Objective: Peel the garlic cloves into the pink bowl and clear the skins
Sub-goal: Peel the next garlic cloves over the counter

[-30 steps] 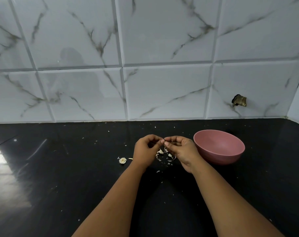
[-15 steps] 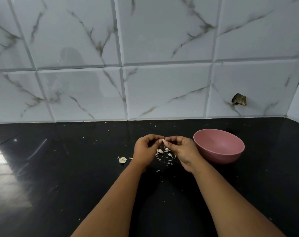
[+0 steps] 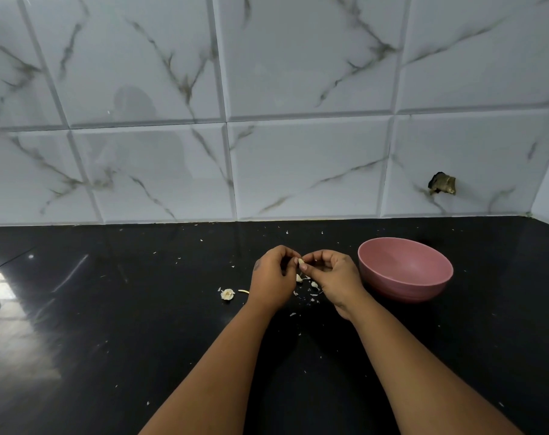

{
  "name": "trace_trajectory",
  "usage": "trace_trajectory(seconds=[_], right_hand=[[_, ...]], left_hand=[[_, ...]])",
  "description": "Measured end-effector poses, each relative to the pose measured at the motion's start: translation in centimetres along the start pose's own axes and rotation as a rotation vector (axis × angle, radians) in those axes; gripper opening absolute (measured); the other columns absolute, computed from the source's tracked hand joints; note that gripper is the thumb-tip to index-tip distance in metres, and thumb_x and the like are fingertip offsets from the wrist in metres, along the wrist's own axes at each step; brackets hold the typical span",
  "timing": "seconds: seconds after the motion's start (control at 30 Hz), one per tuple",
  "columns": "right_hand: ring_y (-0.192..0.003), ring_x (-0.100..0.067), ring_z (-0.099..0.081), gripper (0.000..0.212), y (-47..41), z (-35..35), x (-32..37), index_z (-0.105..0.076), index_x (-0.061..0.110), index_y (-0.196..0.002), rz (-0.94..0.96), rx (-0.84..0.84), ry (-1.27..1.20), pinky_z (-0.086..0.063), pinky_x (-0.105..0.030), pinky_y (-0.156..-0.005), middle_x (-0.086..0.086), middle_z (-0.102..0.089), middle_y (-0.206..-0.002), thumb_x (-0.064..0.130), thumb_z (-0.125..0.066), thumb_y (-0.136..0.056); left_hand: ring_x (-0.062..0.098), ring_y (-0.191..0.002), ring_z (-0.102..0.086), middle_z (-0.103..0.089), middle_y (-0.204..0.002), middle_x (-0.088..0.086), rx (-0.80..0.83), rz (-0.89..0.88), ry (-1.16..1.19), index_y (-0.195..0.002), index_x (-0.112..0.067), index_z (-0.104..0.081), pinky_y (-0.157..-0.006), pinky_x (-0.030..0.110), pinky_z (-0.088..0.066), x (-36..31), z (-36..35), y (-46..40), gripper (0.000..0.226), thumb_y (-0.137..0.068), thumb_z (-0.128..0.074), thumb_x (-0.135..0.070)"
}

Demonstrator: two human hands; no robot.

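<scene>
You held one garlic clove (image 3: pixel 301 262) between both hands, raised a little above the black bench (image 3: pixel 110 324) and just left of the pink bowl (image 3: pixel 405 273). Your left hand (image 3: pixel 271 277) had its fingers curled in toward the clove, and your right hand (image 3: pixel 333 274) pinched it at the fingertips; the two hands met at the clove. Whether the clove was fully stripped could not be told at this size, though its exposed tip looked pale and bare. The visible part of the pink bowl's inside showed no cloves, but the near wall hid its bottom, so the count of finished cloves was unknown. Loose skins (image 3: pixel 311 288) lay scattered on the bench directly under your hands, with finer flakes spread out toward the tiled wall (image 3: pixel 298 152) and nearer the camera. A garlic remnant (image 3: pixel 227 294), seemingly a root end or small husk, sat on the bench just left of your left hand, with a thin stem piece (image 3: pixel 243 291) beside it. Judgement: peeling was in progress, with this clove not yet dropped into the bowl. No clearing of skins appeared to have begun, so that step remained entirely to do.
</scene>
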State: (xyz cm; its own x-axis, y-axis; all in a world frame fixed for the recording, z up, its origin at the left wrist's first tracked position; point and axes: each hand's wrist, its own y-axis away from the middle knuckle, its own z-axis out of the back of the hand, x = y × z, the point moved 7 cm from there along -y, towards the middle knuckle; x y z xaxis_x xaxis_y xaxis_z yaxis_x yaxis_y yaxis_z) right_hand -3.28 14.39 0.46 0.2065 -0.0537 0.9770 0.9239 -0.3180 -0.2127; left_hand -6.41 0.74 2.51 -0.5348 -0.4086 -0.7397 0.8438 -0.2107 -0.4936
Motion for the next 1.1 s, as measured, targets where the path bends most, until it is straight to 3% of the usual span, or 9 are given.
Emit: trace_trajectory(seconds=[0.2,0.37,0.5,0.7,0.93,1.1], right_hand=[[-0.085,-0.017,-0.072,0.011,-0.2,-0.1,-0.1,-0.071,0.009,-0.088,0.009,-0.005,0.039,-0.057,-0.025,-0.08,-0.007,-0.075,-0.087,0.005,-0.077,-0.08],[-0.081,-0.012,-0.072,0.009,-0.3,-0.3,-0.1,-0.072,0.012,-0.086,0.013,0.014,0.04,-0.055,-0.021,-0.075,-0.003,-0.075,-0.083,0.004,-0.075,-0.082],[-0.08,-0.011,-0.071,0.008,-0.3,-0.2,-0.3,-0.073,0.011,-0.087,0.0,0.019,0.028,-0.054,-0.022,-0.075,-0.004,-0.076,-0.084,0.006,-0.075,-0.082],[-0.078,-0.014,-0.069,0.007,-0.4,-0.4,-0.7,-0.072,0.01,-0.088,-0.063,0.018,-0.114,-0.053,-0.022,-0.071,-0.01,-0.075,-0.086,0.004,-0.071,-0.085],[-0.071,-0.015,-0.064,0.01,-0.2,-0.8,-0.8,-0.069,0.004,-0.09,-0.15,0.048,-0.318,-0.055,-0.021,-0.07,-0.009,-0.07,-0.08,-0.003,-0.062,-0.089],[-0.073,-0.013,-0.065,0.011,-0.2,-0.7,-0.5,-0.066,0.002,-0.093,-0.177,0.015,-0.422,-0.056,-0.017,-0.067,-0.009,-0.071,-0.084,-0.004,-0.058,-0.091]], left_hand=[[0.011,-0.085,-0.063,-0.068,-0.088,-0.006,0.022,0.028,-0.035,-0.094,-0.018,-0.065,-0.078,0.03,-0.051,0.3,-0.2,-0.1,0.01,-0.095,-0.056,-0.014],[0.011,-0.082,-0.059,-0.062,-0.084,-0.011,0.036,0.059,-0.037,-0.089,-0.023,-0.06,-0.071,0.024,-0.041,0.8,-0.4,-0.3,0.012,-0.097,-0.054,-0.015],[0.014,-0.081,-0.059,-0.063,-0.085,-0.005,0.06,0.09,0.01,-0.09,-0.02,-0.059,-0.071,0.027,-0.044,1.1,-0.8,-0.4,0.012,-0.097,-0.053,-0.013],[0.005,-0.069,-0.054,-0.062,-0.079,-0.008,0.072,0.183,0.154,-0.094,-0.019,-0.061,-0.061,0.016,-0.042,1.8,-1.0,-0.3,0.013,-0.099,-0.051,-0.014],[0.017,-0.078,-0.056,-0.063,-0.084,0.004,0.098,0.29,0.262,-0.083,-0.016,-0.061,-0.075,0.036,-0.046,1.8,-1.1,0.0,0.02,-0.096,-0.046,-0.012],[0.017,-0.07,-0.046,-0.051,-0.069,0.002,0.063,0.288,0.275,-0.066,-0.015,-0.05,-0.066,0.034,-0.036,1.8,-0.6,0.1,0.028,-0.093,-0.042,-0.014]])
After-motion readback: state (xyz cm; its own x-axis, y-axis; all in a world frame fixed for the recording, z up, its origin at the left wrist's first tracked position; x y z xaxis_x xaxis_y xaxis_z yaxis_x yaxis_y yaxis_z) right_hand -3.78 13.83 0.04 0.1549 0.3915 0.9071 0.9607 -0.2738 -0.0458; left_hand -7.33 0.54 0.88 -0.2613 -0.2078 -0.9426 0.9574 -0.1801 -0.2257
